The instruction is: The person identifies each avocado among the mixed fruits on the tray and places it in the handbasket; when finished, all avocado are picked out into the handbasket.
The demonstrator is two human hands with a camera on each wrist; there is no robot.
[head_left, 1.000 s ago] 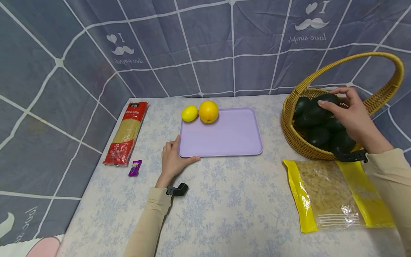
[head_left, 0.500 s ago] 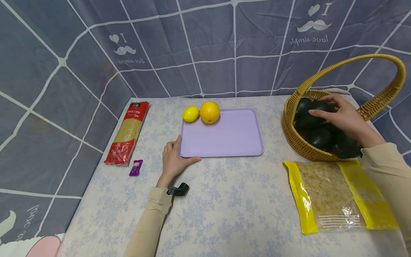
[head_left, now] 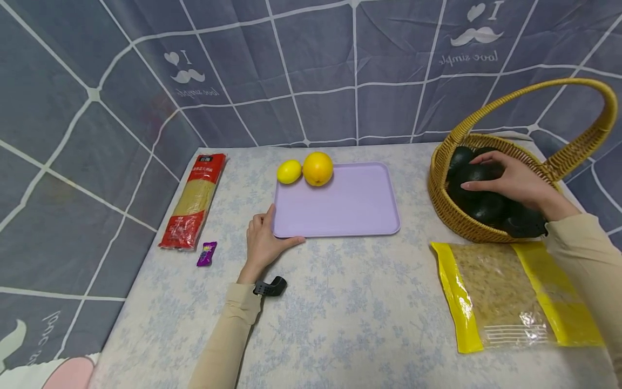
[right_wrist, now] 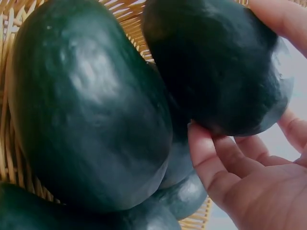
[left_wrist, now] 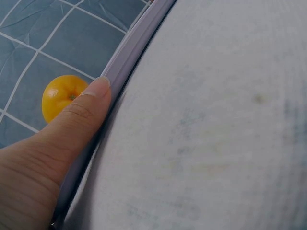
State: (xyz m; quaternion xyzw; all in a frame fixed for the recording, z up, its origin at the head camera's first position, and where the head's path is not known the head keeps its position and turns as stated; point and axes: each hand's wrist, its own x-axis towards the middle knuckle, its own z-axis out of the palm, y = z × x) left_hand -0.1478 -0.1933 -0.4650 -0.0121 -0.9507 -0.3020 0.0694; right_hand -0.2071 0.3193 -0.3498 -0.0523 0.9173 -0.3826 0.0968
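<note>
In the head view my right hand (head_left: pixel 520 186) is inside the wicker basket (head_left: pixel 439 202), which holds several dark green avocados (head_left: pixel 487 208). The right wrist view shows its fingers and thumb round one avocado (right_wrist: pixel 216 67), beside a larger-looking one (right_wrist: pixel 91 105). Part of the held fruit is covered by the hand. My left hand (head_left: pixel 262 246) rests at the near left corner of the lilac tray (head_left: pixel 340 208). Its thumb lies straight along the front rim, and its index finger touches the left side. On the tray's far left are a lemon (head_left: pixel 289 172) and an orange (head_left: pixel 318 168).
A yellow clear-fronted bag (head_left: pixel 505 292) lies just in front of the basket. At left are a red pasta packet (head_left: pixel 193 202) and a small purple wrapped sweet (head_left: pixel 207 253). The basket's tall handle (head_left: pixel 529 89) arches over the right side. Grey-blue checked cloth stands behind.
My right hand has shifted left and slightly towards me within the basket, over the avocados. The left hand and the tray have stayed in place.
</note>
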